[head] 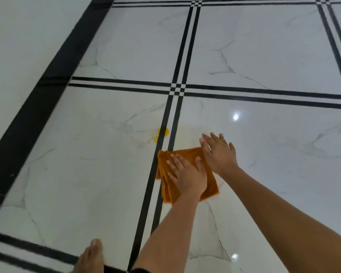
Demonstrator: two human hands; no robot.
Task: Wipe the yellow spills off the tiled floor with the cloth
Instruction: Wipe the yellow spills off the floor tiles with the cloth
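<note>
A folded orange cloth (pixel 187 154) lies flat on the white marble tiled floor (pixel 87 154), across a pair of black lines. My left hand (pixel 187 174) presses flat on the cloth, fingers spread. My right hand (pixel 219 152) rests with its fingers apart at the cloth's far right corner, mostly on the bare tile. Just beyond the cloth, a yellow spill (pixel 162 132) sits on the black line, with a smaller yellow drop (pixel 156 139) beside it. A faint yellowish smear (pixel 191 130) shows on the tile to the right of the spill.
A wide black band (pixel 53 79) runs diagonally along the left. Double black lines cross at a junction (pixel 177 89) further ahead. My bare foot (pixel 91 257) stands at the bottom edge, left of my arms. Ceiling light reflects on the glossy tile (pixel 235 116).
</note>
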